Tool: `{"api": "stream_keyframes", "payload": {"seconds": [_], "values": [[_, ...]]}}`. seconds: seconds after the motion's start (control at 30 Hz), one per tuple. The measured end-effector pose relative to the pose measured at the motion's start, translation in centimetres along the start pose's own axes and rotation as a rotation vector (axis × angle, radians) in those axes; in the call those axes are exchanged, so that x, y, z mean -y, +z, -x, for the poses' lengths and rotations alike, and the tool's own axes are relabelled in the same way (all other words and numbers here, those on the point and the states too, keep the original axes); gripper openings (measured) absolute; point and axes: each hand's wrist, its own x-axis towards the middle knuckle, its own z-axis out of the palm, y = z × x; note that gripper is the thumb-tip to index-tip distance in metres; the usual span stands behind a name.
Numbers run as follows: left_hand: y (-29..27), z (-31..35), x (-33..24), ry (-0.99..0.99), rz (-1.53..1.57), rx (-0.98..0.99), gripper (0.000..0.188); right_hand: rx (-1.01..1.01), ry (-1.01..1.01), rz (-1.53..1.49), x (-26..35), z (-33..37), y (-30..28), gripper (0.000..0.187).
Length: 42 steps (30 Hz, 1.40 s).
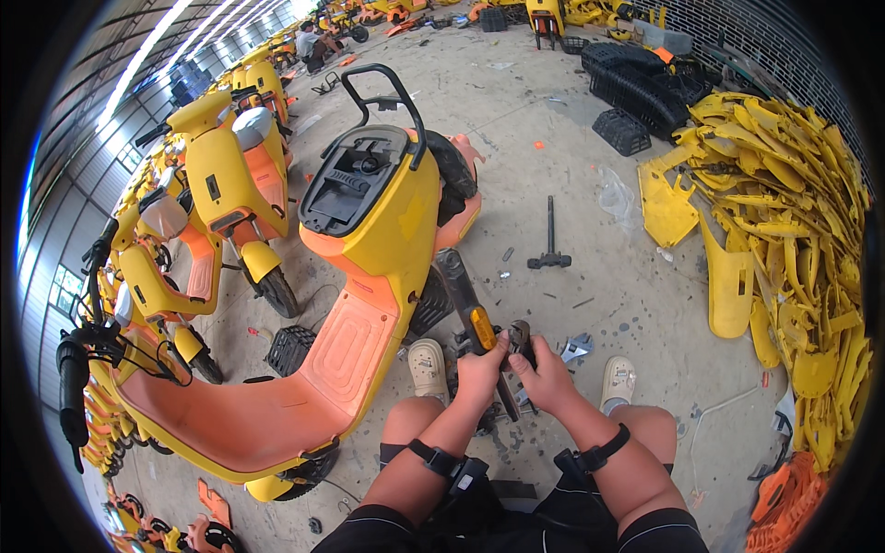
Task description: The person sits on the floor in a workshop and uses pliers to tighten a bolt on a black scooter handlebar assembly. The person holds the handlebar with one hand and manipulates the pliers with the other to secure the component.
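Observation:
A long dark bar-like part with a yellow section [481,324] slants up and left in front of my knees; its exact kind I cannot make out. My left hand [481,370] is closed round its lower portion, thumb pressed along it. Close beside, my right hand [550,376] is closed on a dark rounded metal piece [520,335]; whether this joins the bar is hidden by my fingers. A silver adjustable wrench [577,348] lies on the floor just right of my hands. Further ahead lies a black T-shaped steering stem [550,247].
A yellow and orange scooter [378,244] without a seat stands close at my left, with more scooters [217,170] behind it. Yellow body panels [784,240] are heaped at right. Black plastic baskets [636,88] lie at the far right. A person [313,46] sits far back.

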Motion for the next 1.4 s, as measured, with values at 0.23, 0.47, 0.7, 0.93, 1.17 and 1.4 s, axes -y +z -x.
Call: {"api": "stream_keyframes", "payload": {"seconds": [0.23, 0.47, 0.7, 0.93, 1.17, 1.4], "values": [[0.6, 0.6, -1.4, -0.043, 0.070, 0.024, 0.040, 0.001, 0.043, -0.190, -1.3, -0.2, 0.8, 0.046], [0.1, 0.4, -1.7, -0.123, 0.062, 0.082, 0.031, 0.121, 0.241, -0.563, -0.1, -0.5, -0.2, 0.034], [0.4, 0.8, -2.2, -0.121, 0.120, 0.108, 0.031, 0.224, 0.342, -0.817, 0.2, -0.8, -1.2, 0.027], [-0.4, 0.5, -2.2, -0.173, 0.150, 0.225, 0.030, 0.292, 0.369, -0.892, -0.4, -1.0, -1.9, 0.021], [-0.2, 0.7, -2.1, -0.193, 0.179, 0.223, 0.031, 0.301, 0.319, -0.877, -0.7, -0.9, -1.7, 0.020], [-0.6, 0.6, -1.9, -0.200, 0.211, 0.275, 0.032, 0.290, 0.269, -0.832, 0.2, -0.5, -1.9, 0.020]]}}
